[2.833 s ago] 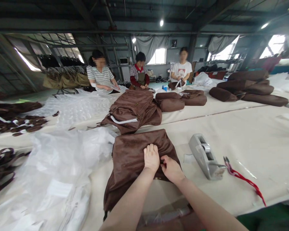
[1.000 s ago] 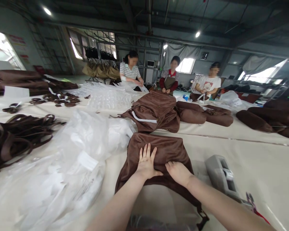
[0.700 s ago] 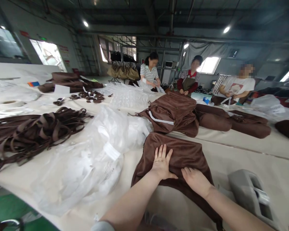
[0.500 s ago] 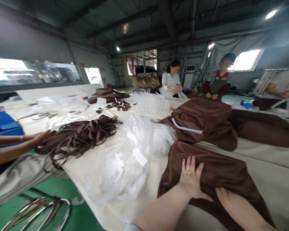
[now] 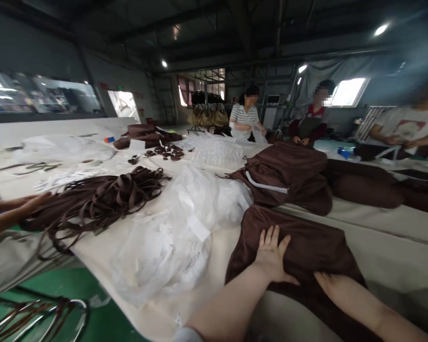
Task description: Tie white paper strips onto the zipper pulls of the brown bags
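Observation:
A brown fabric bag lies flattened on the pale-covered table in front of me. My left hand presses on its upper side, palm down, fingers spread and thumb out to the right. At the bag's near right part, my right hand has its fingers bent together on the fabric; their tips are partly hidden. Just beyond is another brown bag with a white strip across its front. Crumpled clear plastic bags with a white label lie left of my left hand.
A heap of brown straps lies at left, where another person's hands touch it. More brown fabric pieces stretch along the right. Several people stand across the table. A metal frame with brown cords is on the green floor.
The view has turned slightly right, so everything sits further left in the picture. Both my hands stay on the brown bag in nearly the same pose. A person at the right shows more fully.

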A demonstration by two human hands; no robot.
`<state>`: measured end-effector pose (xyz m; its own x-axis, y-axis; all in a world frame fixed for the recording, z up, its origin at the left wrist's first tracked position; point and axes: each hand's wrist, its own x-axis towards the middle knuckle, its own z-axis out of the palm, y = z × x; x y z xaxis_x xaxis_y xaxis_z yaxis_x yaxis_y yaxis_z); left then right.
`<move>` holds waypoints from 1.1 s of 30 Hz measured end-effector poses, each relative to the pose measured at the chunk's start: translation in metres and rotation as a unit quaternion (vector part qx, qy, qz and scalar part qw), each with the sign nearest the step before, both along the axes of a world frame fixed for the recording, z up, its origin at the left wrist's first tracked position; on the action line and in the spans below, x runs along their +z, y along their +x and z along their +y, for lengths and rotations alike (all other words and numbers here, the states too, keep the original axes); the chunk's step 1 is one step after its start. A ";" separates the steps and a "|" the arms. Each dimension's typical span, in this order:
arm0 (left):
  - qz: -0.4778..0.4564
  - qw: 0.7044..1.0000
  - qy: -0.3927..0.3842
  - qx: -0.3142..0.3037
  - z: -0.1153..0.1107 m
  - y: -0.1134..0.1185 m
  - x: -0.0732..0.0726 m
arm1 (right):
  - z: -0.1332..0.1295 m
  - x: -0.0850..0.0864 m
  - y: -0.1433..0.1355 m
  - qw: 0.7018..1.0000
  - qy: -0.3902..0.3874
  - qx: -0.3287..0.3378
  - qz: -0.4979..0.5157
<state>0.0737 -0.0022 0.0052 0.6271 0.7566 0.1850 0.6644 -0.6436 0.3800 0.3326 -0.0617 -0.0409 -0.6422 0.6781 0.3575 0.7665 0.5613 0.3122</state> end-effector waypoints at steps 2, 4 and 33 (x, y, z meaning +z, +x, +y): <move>0.006 1.000 -0.017 0.001 0.001 0.000 0.006 | -0.005 0.018 -0.011 0.999 -0.049 -0.012 -0.015; 0.005 0.999 -0.038 0.027 -0.001 -0.008 0.018 | -0.012 0.029 -0.014 0.995 -0.084 -0.047 0.007; -0.293 0.931 -0.171 -0.137 -0.016 -0.005 0.239 | -0.070 0.028 -0.069 0.610 -0.319 -0.176 0.704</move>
